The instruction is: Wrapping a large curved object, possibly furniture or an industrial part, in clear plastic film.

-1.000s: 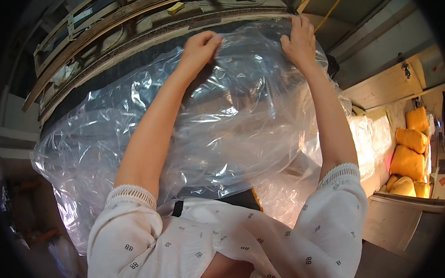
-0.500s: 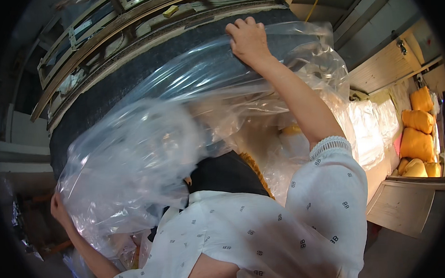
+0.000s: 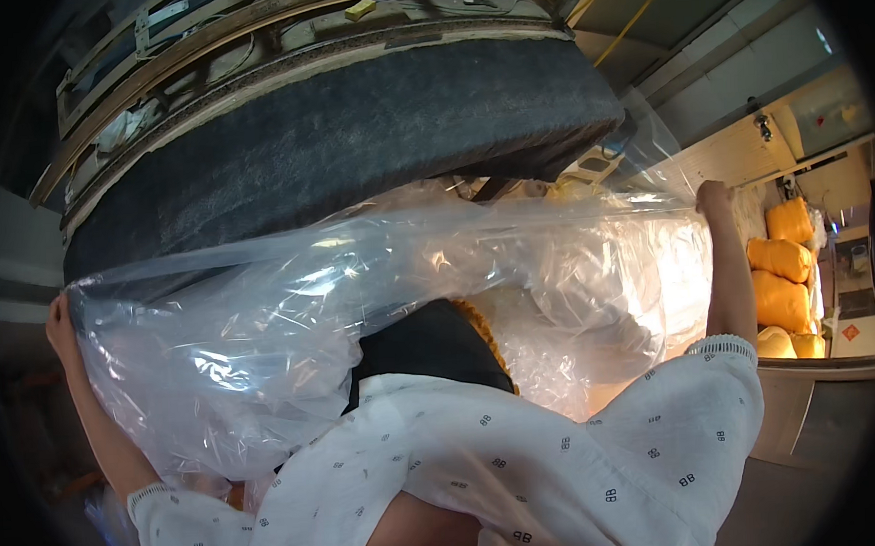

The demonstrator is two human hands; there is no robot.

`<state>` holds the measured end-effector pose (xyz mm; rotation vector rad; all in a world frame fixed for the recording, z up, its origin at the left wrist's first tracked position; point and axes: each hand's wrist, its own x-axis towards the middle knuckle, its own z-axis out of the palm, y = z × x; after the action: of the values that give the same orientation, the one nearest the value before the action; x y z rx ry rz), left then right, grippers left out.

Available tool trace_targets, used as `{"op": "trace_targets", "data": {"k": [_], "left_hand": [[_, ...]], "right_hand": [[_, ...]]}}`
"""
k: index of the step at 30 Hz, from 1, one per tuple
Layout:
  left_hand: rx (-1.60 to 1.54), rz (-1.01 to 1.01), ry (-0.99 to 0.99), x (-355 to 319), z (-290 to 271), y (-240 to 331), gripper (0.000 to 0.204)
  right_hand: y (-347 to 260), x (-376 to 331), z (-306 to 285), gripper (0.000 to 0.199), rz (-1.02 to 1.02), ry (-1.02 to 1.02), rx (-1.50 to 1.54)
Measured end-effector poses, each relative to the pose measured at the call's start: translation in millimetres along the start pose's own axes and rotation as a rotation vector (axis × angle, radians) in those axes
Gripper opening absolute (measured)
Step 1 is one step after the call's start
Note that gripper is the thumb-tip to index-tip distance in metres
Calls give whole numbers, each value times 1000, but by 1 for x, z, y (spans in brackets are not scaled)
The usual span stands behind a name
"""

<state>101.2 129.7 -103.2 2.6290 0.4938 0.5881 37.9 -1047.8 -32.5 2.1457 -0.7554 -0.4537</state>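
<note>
A wide sheet of clear plastic film [image 3: 292, 289] is stretched across in front of me between my two hands. At the far left my left hand [image 3: 61, 324] is closed on one end of its upper edge. My right hand [image 3: 714, 198] is closed on the other end, out to the right. The film's upper edge runs nearly straight between them, and the rest hangs crumpled toward my body. Beyond it lies a table covered in dark grey cloth [image 3: 353, 130], its front side partly behind the film.
Behind the table runs a long wooden rail [image 3: 280, 16] with a small yellow block [image 3: 360, 10] near it. To the right, stuffed orange bundles [image 3: 782, 297] are stacked on a lit shelf. A pale cabinet door [image 3: 735, 162] stands at the back right.
My right hand has left the dark table and come right and nearer, pulling the film's edge taut. My left hand has moved a little left and up. Much more of the dark cloth shows.
</note>
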Motion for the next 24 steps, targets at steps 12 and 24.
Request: {"op": "trace_targets", "data": {"k": [12,24], "left_hand": [[129,-83,117,34,39,-63,57],[521,-116,-23,23,-19,-124,58]], "right_hand": [[-85,-1,-209,38,-150,813,1586],[-207,122,-157,56,-475,371,1368]]}}
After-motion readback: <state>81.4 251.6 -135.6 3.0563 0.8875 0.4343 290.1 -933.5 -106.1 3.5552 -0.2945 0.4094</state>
